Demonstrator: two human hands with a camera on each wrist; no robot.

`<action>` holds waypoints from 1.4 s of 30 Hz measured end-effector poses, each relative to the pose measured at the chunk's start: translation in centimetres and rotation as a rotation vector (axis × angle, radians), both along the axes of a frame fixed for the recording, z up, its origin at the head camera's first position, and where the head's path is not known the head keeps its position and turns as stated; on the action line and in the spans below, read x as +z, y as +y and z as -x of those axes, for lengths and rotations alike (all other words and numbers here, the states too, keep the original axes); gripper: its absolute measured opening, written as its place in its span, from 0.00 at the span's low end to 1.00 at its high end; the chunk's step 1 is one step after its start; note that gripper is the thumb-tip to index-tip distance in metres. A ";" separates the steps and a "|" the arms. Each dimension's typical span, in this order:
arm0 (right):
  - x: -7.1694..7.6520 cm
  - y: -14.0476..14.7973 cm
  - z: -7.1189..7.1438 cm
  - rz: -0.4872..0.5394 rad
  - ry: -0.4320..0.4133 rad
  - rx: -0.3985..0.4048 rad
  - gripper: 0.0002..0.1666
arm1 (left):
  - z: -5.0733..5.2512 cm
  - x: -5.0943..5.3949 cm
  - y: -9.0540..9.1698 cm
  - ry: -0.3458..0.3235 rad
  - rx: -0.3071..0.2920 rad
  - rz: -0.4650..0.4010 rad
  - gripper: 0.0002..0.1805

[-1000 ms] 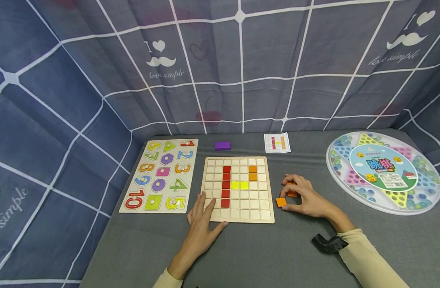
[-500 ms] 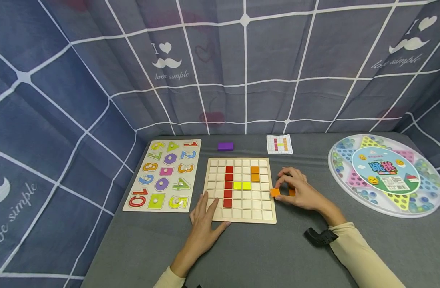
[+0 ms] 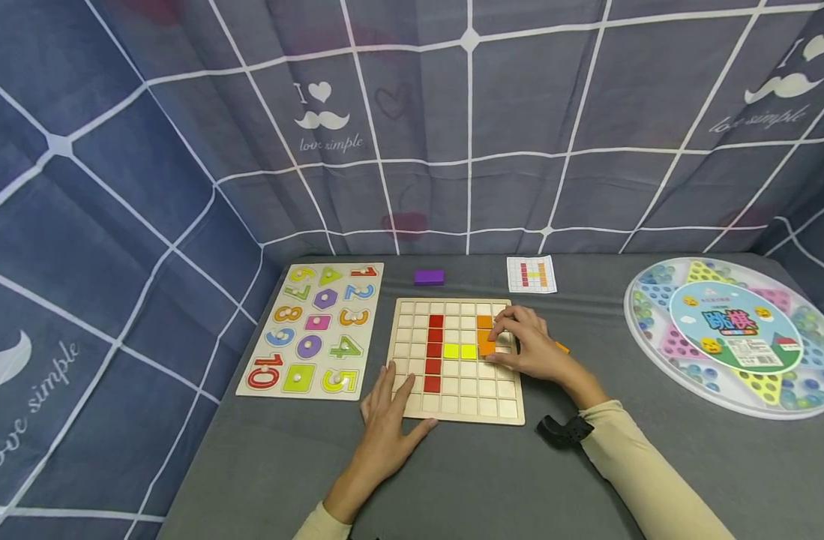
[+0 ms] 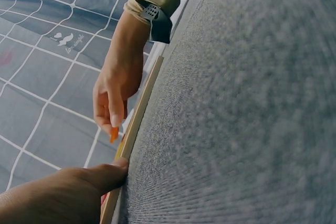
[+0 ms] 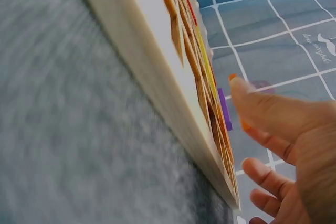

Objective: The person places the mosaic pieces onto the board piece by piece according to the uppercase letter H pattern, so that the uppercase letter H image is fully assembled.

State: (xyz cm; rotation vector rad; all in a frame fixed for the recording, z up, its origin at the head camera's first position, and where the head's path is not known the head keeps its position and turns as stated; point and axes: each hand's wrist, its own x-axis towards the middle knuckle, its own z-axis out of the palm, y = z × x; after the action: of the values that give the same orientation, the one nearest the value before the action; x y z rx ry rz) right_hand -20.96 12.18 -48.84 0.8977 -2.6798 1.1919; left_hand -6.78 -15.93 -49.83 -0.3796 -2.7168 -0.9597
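A square wooden grid board (image 3: 462,406) lies on the table in the head view. In it are a column of red tiles (image 3: 434,352), two yellow tiles (image 3: 459,351) and orange tiles (image 3: 484,322) at upper right. My right hand (image 3: 533,351) pinches an orange square tile (image 4: 114,134) between thumb and fingers, above the board just right of the yellow ones. Its fingers partly cover the orange column. My left hand (image 3: 385,442) rests on the board's lower left edge, fingers spread and fairly straight, thumb (image 4: 113,174) along the front edge.
More orange (image 3: 562,347) shows behind the right hand, mostly hidden. Behind the board lie a purple block (image 3: 429,277) and a small pattern card (image 3: 531,275). A number-and-shape puzzle board (image 3: 300,390) lies left; a round Chinese checkers set (image 3: 735,337) lies right.
My right hand has carried the orange tile left from beside the board to above it, near the yellow tiles. The left hand has stayed on the board's edge. The head view has shifted slightly.
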 end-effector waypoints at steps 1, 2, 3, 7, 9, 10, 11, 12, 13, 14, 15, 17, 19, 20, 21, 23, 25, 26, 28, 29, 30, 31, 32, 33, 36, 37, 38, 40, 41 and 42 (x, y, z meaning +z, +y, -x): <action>-0.2 0.0 0.0 0.003 -0.004 -0.001 0.17 | 0.0 0.0 0.0 0.000 -0.001 0.001 0.42; -0.3 0.0 0.0 0.005 -0.006 -0.003 0.17 | 0.0 0.0 0.1 0.001 -0.002 0.002 0.42; -0.4 0.0 -0.1 0.004 -0.006 -0.005 0.17 | 0.0 0.0 0.1 0.002 -0.004 0.004 0.42; -0.8 -0.1 -0.1 -0.001 -0.007 -0.010 0.17 | 0.0 0.0 0.1 0.005 -0.006 0.009 0.42; -0.9 -0.2 -0.1 -0.003 -0.004 -0.012 0.17 | -0.1 0.1 0.1 0.007 -0.003 0.010 0.42; -0.9 -0.2 -0.2 -0.003 -0.005 -0.014 0.17 | -0.1 0.1 0.0 0.008 0.000 0.012 0.42; -0.9 -0.3 -0.2 0.000 -0.005 -0.014 0.17 | -0.1 0.2 0.0 0.007 0.002 0.013 0.42; -0.9 -0.4 -0.2 0.001 -0.009 -0.014 0.17 | -0.1 0.2 -0.1 0.006 0.004 0.015 0.42; -0.8 -0.4 -0.2 0.001 -0.013 -0.014 0.17 | -0.1 0.2 -0.1 0.007 0.006 0.016 0.42; -0.8 -0.4 -0.2 0.003 -0.017 -0.015 0.17 | -0.1 0.2 -0.1 0.008 0.008 0.017 0.42; -0.8 -0.5 -0.2 0.004 -0.019 -0.014 0.17 | -0.1 0.2 -0.1 0.009 0.008 0.019 0.42; -0.8 -0.5 -0.2 0.002 -0.026 -0.013 0.17 | -0.1 0.2 -0.2 0.012 0.008 0.019 0.42; -0.8 -0.4 -0.2 0.002 -0.030 -0.011 0.17 | -0.1 0.2 -0.1 0.015 0.007 0.018 0.42; -0.8 -0.4 -0.2 0.002 -0.032 -0.009 0.18 | -0.1 0.2 -0.1 0.013 0.007 0.018 0.42; -0.9 -0.4 -0.1 -0.001 -0.032 -0.009 0.18 | -0.1 0.2 -0.1 0.012 0.006 0.017 0.42; -1.0 -0.3 -0.1 -0.004 -0.034 -0.009 0.18 | -0.1 0.1 -0.1 0.008 0.006 0.016 0.42; -1.0 -0.2 -0.1 -0.002 -0.037 -0.009 0.18 | 0.0 0.1 0.0 0.003 0.006 0.015 0.42; -1.0 -0.2 -0.1 -0.002 -0.040 -0.009 0.18 | 0.0 0.1 0.0 0.002 0.006 0.015 0.42; -1.1 -0.1 -0.1 0.001 -0.044 -0.009 0.19 | 0.0 0.0 0.0 0.000 0.004 0.011 0.42; -1.1 -0.1 -0.1 0.002 -0.046 -0.008 0.19 | 0.1 0.0 0.0 -0.001 0.003 0.011 0.42; -1.1 -0.1 0.0 0.002 -0.046 -0.008 0.19 | 0.1 0.0 0.0 -0.001 0.001 0.009 0.42; -1.1 -0.1 0.0 0.004 -0.048 -0.007 0.19 | 0.1 0.0 0.0 0.000 0.000 0.008 0.42; -1.1 -0.1 0.0 0.003 -0.047 -0.005 0.19 | 0.1 0.1 0.0 0.001 -0.001 0.007 0.42; -1.1 0.0 0.0 0.005 -0.047 -0.003 0.19 | 0.1 0.1 0.0 0.002 -0.002 0.006 0.42; -1.1 0.0 0.0 0.007 -0.042 0.007 0.18 | 0.1 0.1 0.0 0.005 -0.004 0.005 0.42; -1.1 0.0 0.0 0.010 -0.045 0.009 0.18 | 0.1 0.1 0.0 0.007 -0.004 0.006 0.42; -1.2 0.0 0.0 0.010 -0.045 0.011 0.17 | 0.1 0.1 0.0 0.009 -0.005 0.006 0.42; -1.2 0.0 0.1 0.012 -0.045 0.014 0.16 | 0.1 0.1 0.0 0.011 -0.005 0.006 0.42; -1.2 0.0 0.1 0.014 -0.047 0.015 0.16 | 0.1 0.0 0.0 0.012 -0.005 0.006 0.42; -1.2 0.0 0.1 0.014 -0.047 0.014 0.16 | 0.1 0.0 0.0 0.014 -0.004 0.007 0.42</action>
State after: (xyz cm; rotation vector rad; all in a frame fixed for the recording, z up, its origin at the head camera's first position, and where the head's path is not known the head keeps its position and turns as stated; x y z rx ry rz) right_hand -21.02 12.16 -50.03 0.8986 -2.7024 1.2487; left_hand -6.90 -15.95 -49.82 -0.3922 -2.7086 -0.9461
